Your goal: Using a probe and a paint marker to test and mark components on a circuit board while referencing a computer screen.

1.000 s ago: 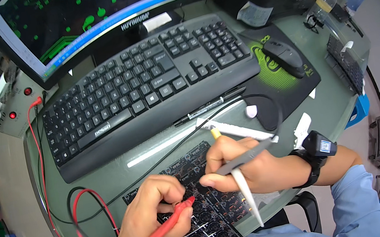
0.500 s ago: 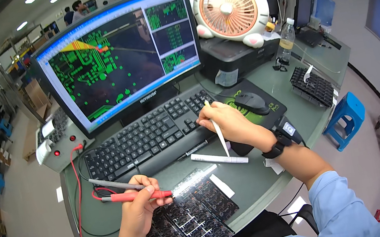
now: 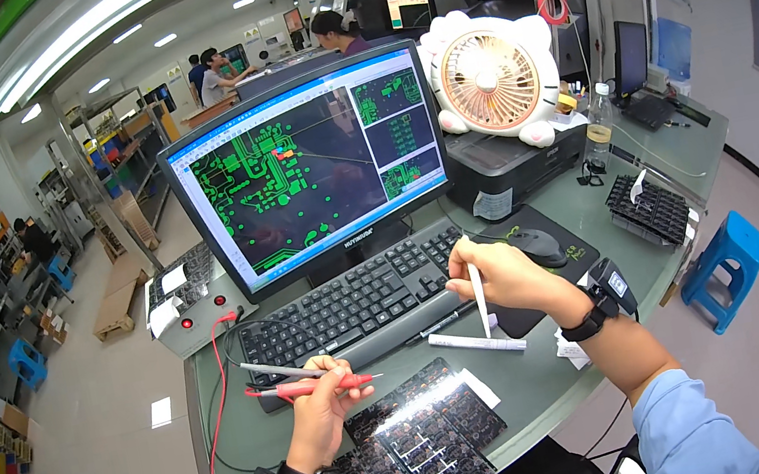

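Observation:
My left hand (image 3: 319, 400) grips a red test probe (image 3: 315, 386) and a grey probe (image 3: 283, 370), both lying level above the front edge of the black keyboard (image 3: 351, 308). My right hand (image 3: 500, 277) holds a white pen-like tool (image 3: 479, 299) pointing down, beside the keyboard's right end. Dark circuit board panels (image 3: 417, 449) lie on the green desk (image 3: 547, 380) below both hands. A second white pen (image 3: 482, 343) rests on the desk under my right hand. The monitor (image 3: 312, 168) shows a green circuit layout.
A mouse (image 3: 537, 246) sits on a black pad to the right. A grey tester box (image 3: 185, 312) with red leads stands at left. A white fan (image 3: 494, 80) tops a printer. More boards (image 3: 651, 207) and a blue stool (image 3: 726, 255) are at right. People work at far benches.
My view has lifted from the boards to the monitor. Both hands have risen off the circuit boards; the left now holds the probes level, the right holds the pen by the keyboard.

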A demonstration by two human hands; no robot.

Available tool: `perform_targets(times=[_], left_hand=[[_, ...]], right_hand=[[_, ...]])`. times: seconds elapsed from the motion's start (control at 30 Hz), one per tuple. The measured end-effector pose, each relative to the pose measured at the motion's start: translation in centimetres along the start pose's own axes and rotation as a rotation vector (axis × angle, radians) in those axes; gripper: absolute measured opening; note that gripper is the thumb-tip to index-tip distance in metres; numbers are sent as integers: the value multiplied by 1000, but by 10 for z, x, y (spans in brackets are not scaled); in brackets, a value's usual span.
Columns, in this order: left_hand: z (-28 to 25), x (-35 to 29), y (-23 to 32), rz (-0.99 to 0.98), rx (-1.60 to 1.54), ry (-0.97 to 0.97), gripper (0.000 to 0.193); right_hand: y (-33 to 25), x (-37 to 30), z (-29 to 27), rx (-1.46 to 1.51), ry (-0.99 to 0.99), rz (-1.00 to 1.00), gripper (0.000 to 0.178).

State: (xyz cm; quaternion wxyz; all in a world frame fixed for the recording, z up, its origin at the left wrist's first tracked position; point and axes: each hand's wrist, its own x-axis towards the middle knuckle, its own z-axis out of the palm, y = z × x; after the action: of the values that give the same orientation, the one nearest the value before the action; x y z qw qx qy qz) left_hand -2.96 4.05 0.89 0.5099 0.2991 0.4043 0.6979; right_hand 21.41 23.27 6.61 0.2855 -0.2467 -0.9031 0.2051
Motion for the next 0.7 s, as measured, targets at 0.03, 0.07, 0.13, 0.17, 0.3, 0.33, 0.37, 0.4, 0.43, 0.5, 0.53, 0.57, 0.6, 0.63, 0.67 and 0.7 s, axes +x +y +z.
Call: perform_targets(times=[0.03,0.07,0.13,0.17,0.3,0.33,0.37,0.4,0.43,0.5,0.53,0.57,0.6,0.63,0.67,0.7], left_hand=[[-1,2,-1,17,8,9,5],[-3,3,0,32,15,20,5],[-1,7,1,64,37,38,5],[-2,9,2,84,20,35,5],[-11,16,4,147,-34,44,6],[-11,15,6,163,-43,49,6],[-11,18,9,176,-25,65,7],[-17,14,13,192,-27,77,7],[-26,11,17,208,-27,93,8],[-34,10,20,232,-32,122,8],[-30,14,20,239,-44,110,8],[-24,25,14,236,-63,79,8],[-27,26,15,260,-75,73,8],[-30,25,17,277,-88,79,8],[-31,25,20,294,-100,82,8],[-36,24,20,310,-146,106,13]], right_hand=[[1,-1,1,43,-28,8,20],[2,0,4,45,-32,10,20],[5,-6,9,236,10,170,22],[9,-7,12,252,74,138,22],[27,-6,25,262,153,118,19],[28,-8,28,265,144,32,18],[26,-15,30,216,101,-29,19],[11,-20,37,187,43,-103,21],[-17,-30,41,154,-107,-167,26],[-63,-65,52,64,-354,-345,41],[-76,-85,58,2,-448,-445,49],[-83,-104,59,-51,-396,-527,53],[-91,-115,65,-80,-347,-638,57],[-93,-121,71,-75,-350,-647,57],[-93,-126,75,-121,-338,-651,53],[-95,-128,77,-177,-330,-657,50]])
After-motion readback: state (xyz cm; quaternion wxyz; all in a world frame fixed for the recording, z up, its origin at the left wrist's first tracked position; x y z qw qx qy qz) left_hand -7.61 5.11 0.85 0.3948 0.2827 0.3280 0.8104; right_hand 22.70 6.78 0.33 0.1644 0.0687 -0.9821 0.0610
